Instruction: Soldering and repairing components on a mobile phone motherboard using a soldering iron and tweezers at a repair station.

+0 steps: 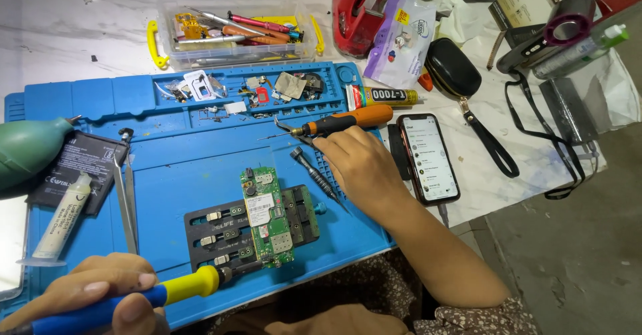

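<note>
Two hands at our blue mat [187,154], left hand [100,288] clamped on yellow-and-blue soldering iron [144,298] by green circuit board [267,216], right hand [361,168] fingers curled loosely, touching orange screwdriver [344,122].

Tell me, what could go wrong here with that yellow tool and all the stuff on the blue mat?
The tip of the iron in the left hand points at the green board; a slip might scorch it. The right hand lies over a screwdriver and could roll it away. The phone sits close by and might get knocked.

Occluded and cropped items

Soldering iron [134,298] tip hidden at holder [221,231]; left hand [93,291] and green blower [30,151] cropped by frame edges.
</note>
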